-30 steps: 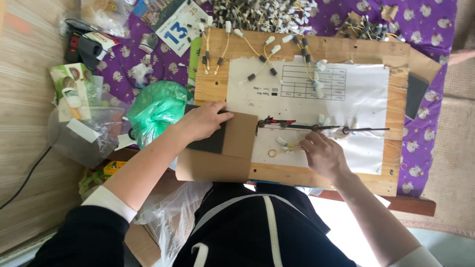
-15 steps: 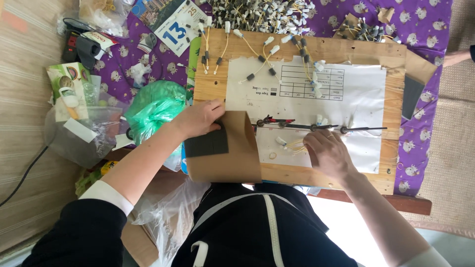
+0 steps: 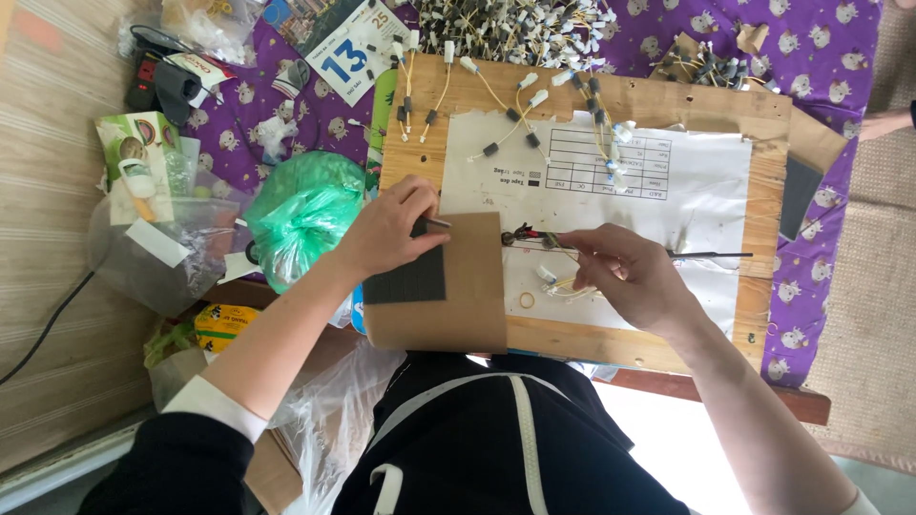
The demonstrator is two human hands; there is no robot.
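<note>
Black top, white zip line down front, white pull tab near hem. Left arm: black sleeve, white cuff pushed up past elbow. Right forearm bare. Hands bare, no gloves.

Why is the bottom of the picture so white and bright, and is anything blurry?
In the head view, strong light washes out the floor below the wooden board; the left hand and right hand look fairly sharp, while the small wired parts at the top are too small to make out.

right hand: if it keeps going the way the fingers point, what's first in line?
The right hand points left along the thin dark rod; probably the dark clip at its end first, then the cardboard sheet. Depth unclear.
</note>
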